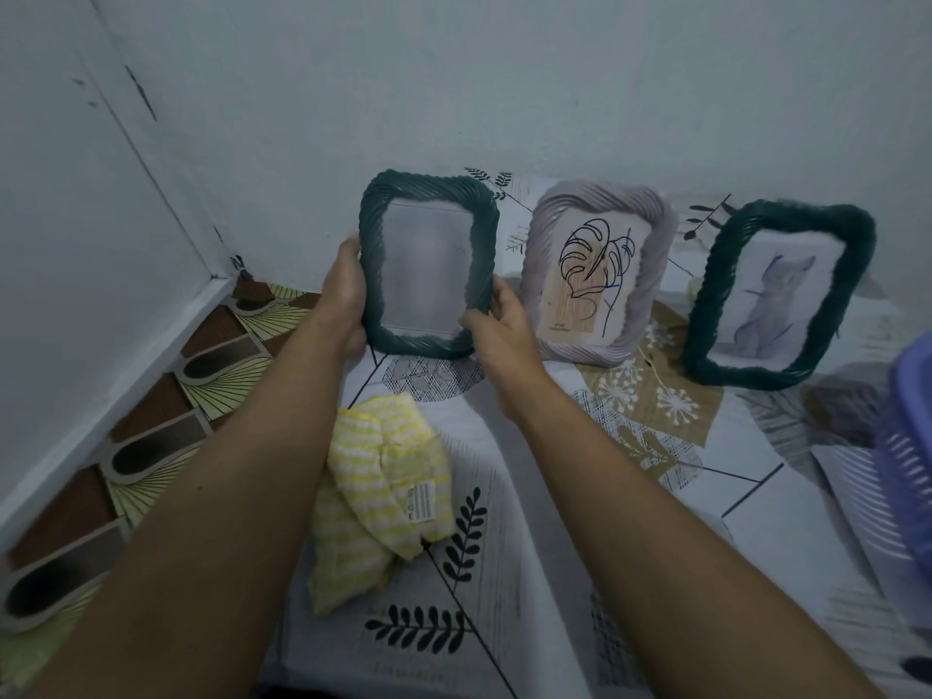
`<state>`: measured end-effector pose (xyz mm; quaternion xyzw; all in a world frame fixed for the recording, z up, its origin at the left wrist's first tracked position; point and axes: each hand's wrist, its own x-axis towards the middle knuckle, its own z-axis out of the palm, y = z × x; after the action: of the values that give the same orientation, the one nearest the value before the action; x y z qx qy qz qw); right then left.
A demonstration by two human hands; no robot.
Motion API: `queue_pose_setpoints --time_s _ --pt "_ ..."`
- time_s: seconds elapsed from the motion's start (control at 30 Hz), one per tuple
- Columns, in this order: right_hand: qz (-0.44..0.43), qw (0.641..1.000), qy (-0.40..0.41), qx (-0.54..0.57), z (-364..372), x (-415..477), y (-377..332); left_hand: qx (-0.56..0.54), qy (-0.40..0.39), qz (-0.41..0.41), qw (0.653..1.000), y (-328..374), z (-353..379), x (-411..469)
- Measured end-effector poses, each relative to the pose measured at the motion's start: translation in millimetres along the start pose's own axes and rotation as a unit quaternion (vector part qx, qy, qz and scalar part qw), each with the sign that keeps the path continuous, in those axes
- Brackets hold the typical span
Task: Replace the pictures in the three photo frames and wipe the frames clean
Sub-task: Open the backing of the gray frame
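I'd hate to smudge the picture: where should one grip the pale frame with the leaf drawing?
By its ridged border, likely the two long sides, coming from the front. The pale frame stands upright facing the person, so its side rails can be pinched and fingers stay off the picture, much as the left hand and right hand hold the held dark green frame.

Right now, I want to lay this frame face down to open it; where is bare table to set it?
The widest bare tablecloth lies between the yellow cloth and the purple basket, in front of the lilac frame. A smaller patch lies below the held frame. Crowded: the back, where the lilac frame and the standing green frame stand.
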<state>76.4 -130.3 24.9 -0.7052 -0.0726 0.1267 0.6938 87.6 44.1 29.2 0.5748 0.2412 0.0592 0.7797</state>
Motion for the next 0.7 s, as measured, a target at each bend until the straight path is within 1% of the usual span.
queue_pose_setpoints --time_s 0.13,0.2,0.3,0.4,0.47,0.57,0.63,0.7 --pt "0.005 1.000 -0.001 -0.014 1.2 -2.3 -2.9 0.001 0.016 -0.007 1.000 -0.2 -2.0 0.1" --pt "0.013 1.000 -0.003 -0.020 1.2 -4.5 -3.4 0.005 0.040 -0.009 0.999 0.3 -4.0 0.0" --pt "0.026 1.000 -0.004 -0.013 -0.2 -7.7 -4.7 0.013 0.097 0.000 0.995 -4.5 -11.2 5.3" --pt "0.047 0.999 -0.008 -0.004 -1.9 -12.6 -8.6 0.074 0.195 0.021 0.978 -1.6 -8.6 -2.4" --pt "0.050 0.999 -0.006 -0.011 -3.0 -18.2 -11.8 0.139 0.259 0.068 0.953 0.2 -2.4 -12.7" --pt "0.064 0.998 -0.010 0.001 -9.0 -30.8 -20.0 0.230 0.327 0.171 0.900 -1.4 8.0 -29.6" --pt "0.079 0.997 -0.006 0.007 -16.2 -40.7 -25.4 0.306 0.354 0.218 0.856 -3.5 18.6 -44.4" --pt "0.075 0.997 0.015 0.020 -23.5 -50.3 -29.9 0.339 0.358 0.271 0.827 -6.0 32.0 -59.0"
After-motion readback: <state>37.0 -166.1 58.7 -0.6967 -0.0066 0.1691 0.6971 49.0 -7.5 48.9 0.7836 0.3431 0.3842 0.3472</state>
